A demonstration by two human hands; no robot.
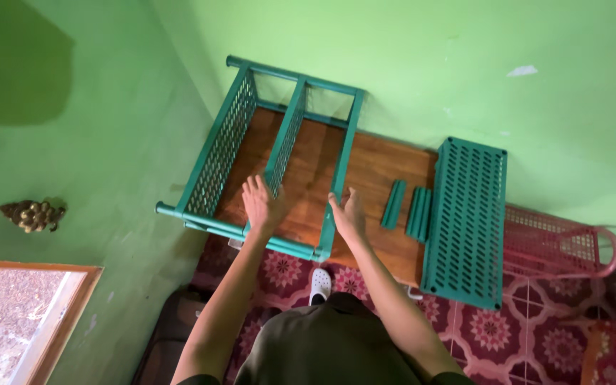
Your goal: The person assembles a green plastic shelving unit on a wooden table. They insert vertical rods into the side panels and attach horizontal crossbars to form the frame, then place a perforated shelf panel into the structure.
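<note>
The teal rack frame [279, 164] lies on its side on the wooden board [379, 171], pushed toward the board's far left corner where the two green walls meet, its lower rail running along the board's near edge. The left hand [262, 203] rests with fingers spread flat on the middle perforated panel, gripping nothing; the right hand [349, 212] lies open, fingers loosely together, against the right-hand post near the frame's near right corner. Neither hand closes round a bar, so the frame is only steadied — a push from either palm could, in my judgement, skid it across the smooth wood or rack the upright panels sideways, and joints that may only be pressed together could pop apart. The loose teal tubes [409, 208] lie just beside the right hand toward the board's right side; a nudged frame or a sweeping wrist could roll them off the near edge onto the patterned floor mat [493, 335]. The separate teal shelf panel [465, 221] overhangs the board's right edge and near right corner, so it may tip if leaned on, and the white shoe [320, 284] stands close under the frame's rail. No package, label or sign shows; a pink wire rack [557, 246] lies beyond the panel, and a small brass ornament [32, 214] hangs on the left wall.
</note>
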